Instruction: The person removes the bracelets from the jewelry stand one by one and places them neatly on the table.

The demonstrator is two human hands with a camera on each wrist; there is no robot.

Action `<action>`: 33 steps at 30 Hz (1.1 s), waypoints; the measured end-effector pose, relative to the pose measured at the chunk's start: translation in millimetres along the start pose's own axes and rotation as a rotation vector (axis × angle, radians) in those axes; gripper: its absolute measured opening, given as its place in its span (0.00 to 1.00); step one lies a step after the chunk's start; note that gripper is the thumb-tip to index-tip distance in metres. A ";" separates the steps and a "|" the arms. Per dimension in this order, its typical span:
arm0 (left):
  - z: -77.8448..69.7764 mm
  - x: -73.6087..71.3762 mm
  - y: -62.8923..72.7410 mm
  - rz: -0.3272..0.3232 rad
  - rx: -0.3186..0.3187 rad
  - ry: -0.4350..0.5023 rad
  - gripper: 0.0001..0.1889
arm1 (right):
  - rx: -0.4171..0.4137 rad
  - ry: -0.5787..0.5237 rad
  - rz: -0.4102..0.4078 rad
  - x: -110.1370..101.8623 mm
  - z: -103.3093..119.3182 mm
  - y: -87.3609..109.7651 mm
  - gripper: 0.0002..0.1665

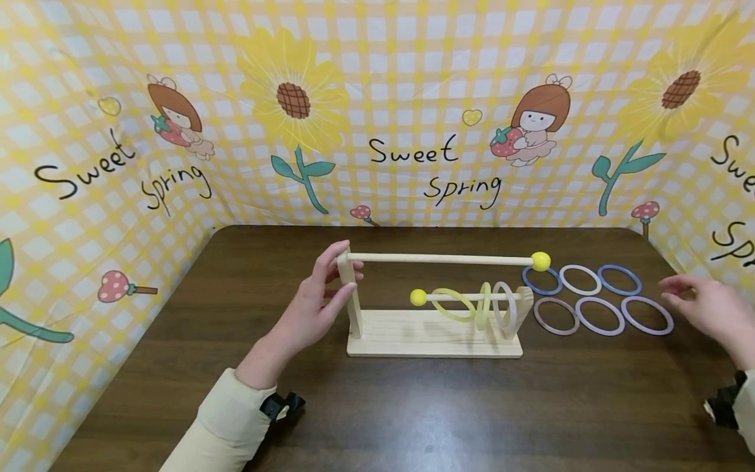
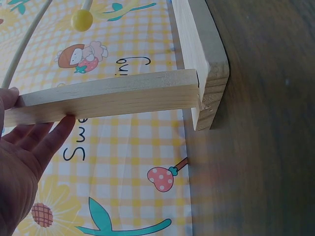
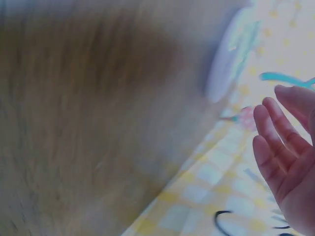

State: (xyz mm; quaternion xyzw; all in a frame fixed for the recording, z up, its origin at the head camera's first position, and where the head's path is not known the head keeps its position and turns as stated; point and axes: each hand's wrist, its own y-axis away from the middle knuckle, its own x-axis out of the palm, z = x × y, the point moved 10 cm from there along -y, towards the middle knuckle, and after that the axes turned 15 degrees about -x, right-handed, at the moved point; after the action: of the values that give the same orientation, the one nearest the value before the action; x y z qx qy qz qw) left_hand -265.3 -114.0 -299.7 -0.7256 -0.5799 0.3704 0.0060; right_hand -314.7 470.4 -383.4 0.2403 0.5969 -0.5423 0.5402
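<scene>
A wooden stand [image 1: 436, 341] has a tall post [image 1: 350, 295] at its left end and a shorter one [image 1: 522, 308] at its right. My left hand [image 1: 309, 308] grips the tall post near its top; in the left wrist view the thumb and fingers [image 2: 54, 135] lie on opposite sides of it. Two yellow rings [image 1: 453, 305] and a pale ring [image 1: 504, 308] hang on the lower rod [image 1: 427, 297]. The upper rod [image 1: 436, 259] carries no ring and ends in a yellow ball [image 1: 541, 261]. My right hand [image 1: 708, 311], holding nothing, hovers beside a lavender ring [image 1: 626, 319], fingers loosely bent.
Flat on the dark table [image 1: 436, 413], right of the stand, lie several rings in two rows, among them a blue ring [image 1: 639, 282], a white ring [image 1: 563, 278] and a pinkish ring [image 1: 537, 320]. A yellow checked cloth [image 1: 401, 85] walls the table's back and sides.
</scene>
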 end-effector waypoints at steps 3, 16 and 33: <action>-0.7 0.5 -0.2 0.005 -0.003 0.003 0.34 | 0.008 -0.004 -0.074 -9.7 15.2 3.1 0.11; -2.0 0.9 -0.4 0.009 -0.013 -0.014 0.35 | -0.053 -0.349 -0.324 -46.3 139.6 12.4 0.10; -0.7 -0.2 0.3 -0.001 -0.010 -0.017 0.34 | -0.331 -0.594 -0.355 -42.8 258.6 2.4 0.17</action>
State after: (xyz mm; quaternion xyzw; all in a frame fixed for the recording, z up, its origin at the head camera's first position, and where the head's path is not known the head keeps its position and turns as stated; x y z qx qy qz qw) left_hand -264.7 -113.9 -299.2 -0.7222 -0.5820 0.3737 -0.0022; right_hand -200.4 249.3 -301.1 -0.1249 0.5264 -0.5697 0.6186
